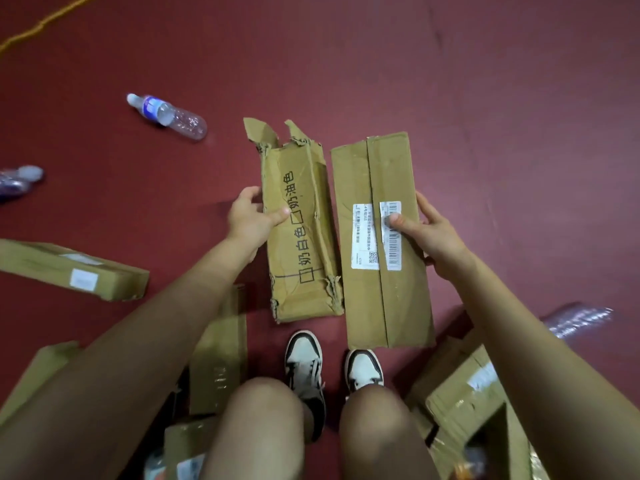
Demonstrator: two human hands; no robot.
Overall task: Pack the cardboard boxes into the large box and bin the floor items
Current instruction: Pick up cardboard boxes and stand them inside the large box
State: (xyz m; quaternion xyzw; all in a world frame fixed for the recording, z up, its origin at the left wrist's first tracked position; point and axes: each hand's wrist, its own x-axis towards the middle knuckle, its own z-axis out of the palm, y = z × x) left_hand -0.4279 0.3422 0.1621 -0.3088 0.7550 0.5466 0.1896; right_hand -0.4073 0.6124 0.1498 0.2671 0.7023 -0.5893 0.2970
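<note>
**Two boxes held side by side**

The left hand [249,223] holds the torn box [301,237] by its left edge, thumb on top. The right hand [427,232] holds the taped box [381,289] by its right edge, thumb on a barcode label [391,247]. Each grip clasps cardboard. The boxes are just beside each other over the red floor [485,98]. A bottle [169,114] lies well apart, upper left.

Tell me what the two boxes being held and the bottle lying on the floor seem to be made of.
Torn box: brown corrugated cardboard, matte; its frayed, crumpled ends show the fibre.
Labelled box: the same cardboard, smoother and uncrushed; its white labels look like slightly glossy paper.
Bottle: clear, shiny plastic, probably thin; the body is see-through, with a white cap.
</note>
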